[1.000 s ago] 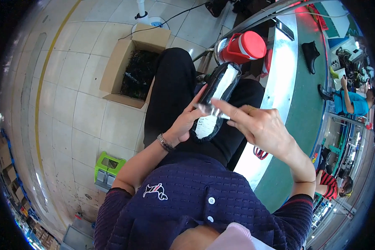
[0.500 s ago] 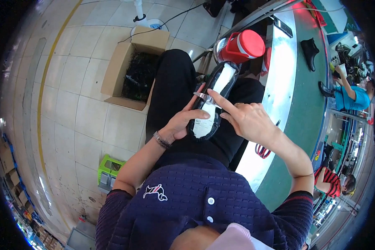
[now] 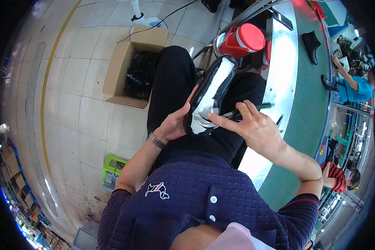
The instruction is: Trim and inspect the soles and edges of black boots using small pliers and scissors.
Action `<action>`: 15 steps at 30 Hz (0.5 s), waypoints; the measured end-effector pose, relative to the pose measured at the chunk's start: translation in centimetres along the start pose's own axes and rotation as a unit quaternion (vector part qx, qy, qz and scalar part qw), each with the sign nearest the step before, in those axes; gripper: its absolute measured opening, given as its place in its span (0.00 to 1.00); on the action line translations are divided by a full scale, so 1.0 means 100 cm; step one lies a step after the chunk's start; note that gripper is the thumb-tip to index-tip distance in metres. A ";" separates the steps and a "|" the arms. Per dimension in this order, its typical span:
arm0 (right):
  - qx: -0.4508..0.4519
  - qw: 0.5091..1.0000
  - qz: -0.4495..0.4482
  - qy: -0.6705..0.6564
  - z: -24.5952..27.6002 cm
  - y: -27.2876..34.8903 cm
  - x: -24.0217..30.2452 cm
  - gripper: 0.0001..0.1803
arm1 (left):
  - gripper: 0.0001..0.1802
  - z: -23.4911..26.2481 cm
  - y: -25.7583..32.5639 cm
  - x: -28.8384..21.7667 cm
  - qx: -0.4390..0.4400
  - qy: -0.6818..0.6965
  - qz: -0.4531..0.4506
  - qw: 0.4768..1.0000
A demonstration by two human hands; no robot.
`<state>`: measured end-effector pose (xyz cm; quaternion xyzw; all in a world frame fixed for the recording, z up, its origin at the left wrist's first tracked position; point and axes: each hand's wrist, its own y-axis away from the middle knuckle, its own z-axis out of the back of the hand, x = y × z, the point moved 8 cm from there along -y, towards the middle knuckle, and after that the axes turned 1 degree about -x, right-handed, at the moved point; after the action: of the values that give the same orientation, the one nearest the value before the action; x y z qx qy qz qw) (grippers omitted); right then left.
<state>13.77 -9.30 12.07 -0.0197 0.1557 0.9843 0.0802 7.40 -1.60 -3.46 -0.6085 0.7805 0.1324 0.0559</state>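
A black shoe (image 3: 212, 89) lies sole-side up over my lap, its white insole board facing me. My left hand (image 3: 177, 123) grips the shoe's near end from the left. My right hand (image 3: 252, 125) holds a slim dark-handled tool (image 3: 254, 107) and presses its forefinger onto the near end of the white board.
A red jug (image 3: 243, 39) stands just beyond the shoe. An open cardboard box (image 3: 133, 66) of dark parts sits on the tiled floor to the left. A green conveyor table (image 3: 304, 104) runs along the right, with a black shoe (image 3: 311, 41) and other people beyond it. A green crate (image 3: 112, 171) lies lower left.
My right hand has slid down toward the shoe's near end, forefinger now pressing the white board. The shoe has tilted slightly; my left hand keeps its grip.
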 end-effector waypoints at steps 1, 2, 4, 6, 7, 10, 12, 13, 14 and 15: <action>-0.001 1.000 -0.003 -0.003 -0.003 -0.002 0.001 0.41 | 0.41 -0.002 0.001 0.001 -0.001 -0.001 0.004 1.000; -0.060 0.997 0.022 0.051 0.000 -0.004 0.006 0.40 | 0.41 -0.001 0.001 0.001 -0.016 -0.020 -0.003 1.000; -0.128 0.982 0.067 0.119 0.008 -0.009 0.015 0.37 | 0.41 -0.003 0.003 0.000 -0.033 -0.039 -0.010 0.999; -0.064 0.994 0.062 0.069 0.007 -0.012 0.012 0.37 | 0.41 -0.008 0.002 -0.004 -0.052 -0.069 -0.035 0.996; 0.002 0.998 0.058 0.020 -0.002 -0.014 0.010 0.37 | 0.41 -0.012 0.002 -0.004 -0.054 -0.071 -0.034 0.995; 0.029 0.993 0.040 -0.106 -0.004 -0.016 -0.001 0.41 | 0.40 -0.015 0.003 -0.007 -0.099 -0.135 -0.073 0.983; 0.117 0.974 0.015 -0.192 -0.008 -0.014 -0.003 0.39 | 0.40 -0.014 0.005 -0.007 -0.110 -0.155 -0.080 0.978; 0.121 0.978 0.014 -0.168 -0.003 -0.014 -0.002 0.38 | 0.39 -0.013 0.006 -0.009 -0.120 -0.175 -0.088 0.973; 0.125 0.981 0.013 -0.145 0.001 -0.013 -0.001 0.37 | 0.39 -0.011 0.005 -0.007 -0.121 -0.174 -0.088 0.973; 0.128 0.984 0.016 -0.122 0.005 -0.013 0.002 0.36 | 0.39 -0.008 0.006 -0.009 -0.127 -0.199 -0.115 0.965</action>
<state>13.82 -7.93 12.10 0.1138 0.2701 0.9523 0.0848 7.16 -0.82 -2.37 -0.6580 0.6550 0.3411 0.1471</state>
